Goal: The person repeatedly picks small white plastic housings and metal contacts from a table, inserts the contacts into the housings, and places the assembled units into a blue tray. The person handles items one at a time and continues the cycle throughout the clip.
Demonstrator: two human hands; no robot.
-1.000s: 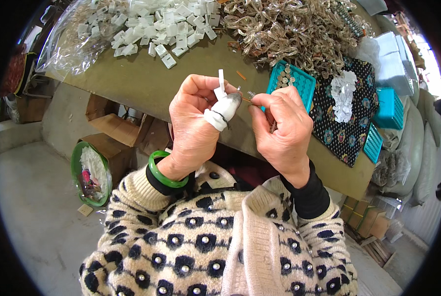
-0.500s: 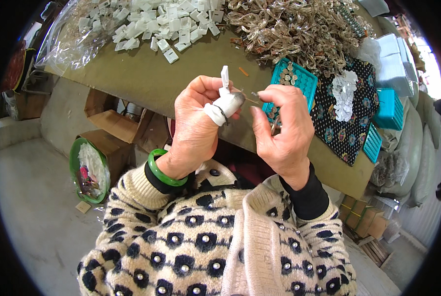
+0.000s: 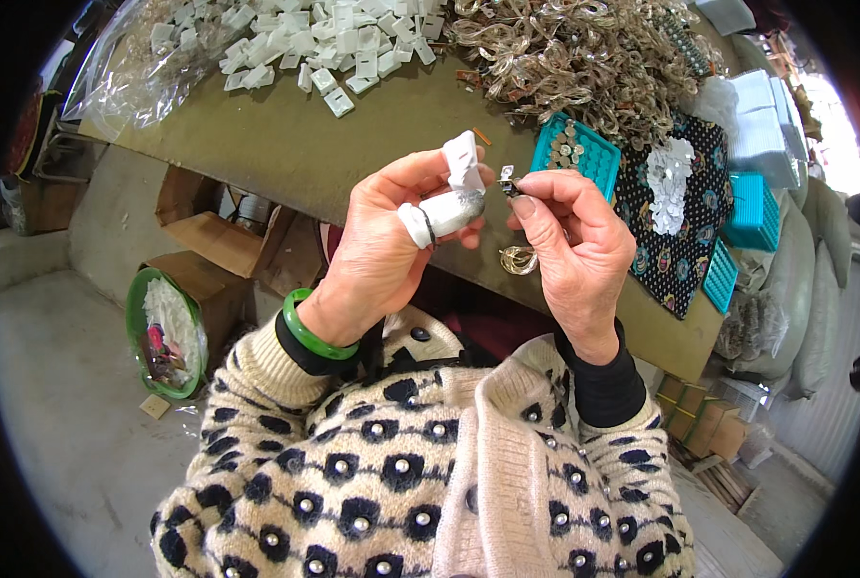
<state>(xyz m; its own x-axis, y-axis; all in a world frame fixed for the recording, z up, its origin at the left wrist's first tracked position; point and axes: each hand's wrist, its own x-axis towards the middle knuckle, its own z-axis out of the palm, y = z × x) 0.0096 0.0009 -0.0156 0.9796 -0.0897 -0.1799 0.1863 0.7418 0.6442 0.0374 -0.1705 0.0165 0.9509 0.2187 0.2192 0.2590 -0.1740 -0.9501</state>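
My left hand (image 3: 377,226) pinches a small white plastic case (image 3: 463,162) upright between finger and thumb. A white cover (image 3: 444,213), grey at the tip and held by a black band, wraps its thumb. Just to the right, my right hand (image 3: 582,236) grips a small metal clip (image 3: 508,177) with a dark part between thumb and forefinger. Below those fingers hangs a coil of thin clear wire (image 3: 519,260); whether it joins the clip is hidden. Case and clip are close together but apart.
White plastic cases (image 3: 353,43) lie heaped at the table's far side, beside a pile of bundled clear wire (image 3: 584,58). A teal tray (image 3: 599,169) holds round silver discs. White pieces (image 3: 671,183) rest on a patterned cloth (image 3: 642,260). A green basin (image 3: 139,328) stands lower left.
The white case has turned so its broad face shows. My right hand has shifted slightly right and down, and the metal clip and wire coil now show clearly.
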